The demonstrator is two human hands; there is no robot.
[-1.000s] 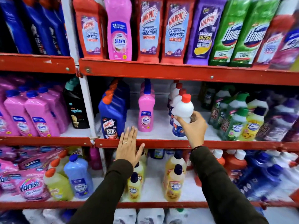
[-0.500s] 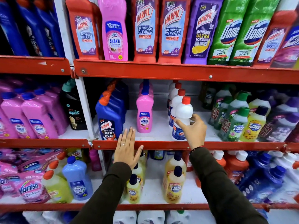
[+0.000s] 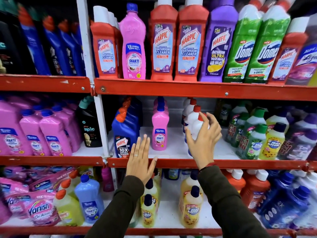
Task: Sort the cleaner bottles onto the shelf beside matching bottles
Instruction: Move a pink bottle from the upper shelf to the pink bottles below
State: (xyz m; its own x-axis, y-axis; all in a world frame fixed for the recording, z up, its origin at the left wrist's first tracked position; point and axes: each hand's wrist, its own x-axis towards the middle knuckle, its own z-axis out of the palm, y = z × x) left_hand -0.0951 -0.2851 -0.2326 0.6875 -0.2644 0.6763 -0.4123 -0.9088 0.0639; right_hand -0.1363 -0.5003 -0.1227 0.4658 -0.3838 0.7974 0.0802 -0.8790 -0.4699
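Right hand [image 3: 204,141] hangs spread, fingers loose, beside the white bottle [image 3: 197,125]; left hand [image 3: 139,160] lies flat and released on the shelf's [image 3: 171,163] front edge.

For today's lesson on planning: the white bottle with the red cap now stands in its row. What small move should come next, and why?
Probably lift the right hand, fingers spread around the white bottle, up to the pink Shakti bottle standing among red Harpic bottles on the top shelf; its matches stand on the middle shelf.
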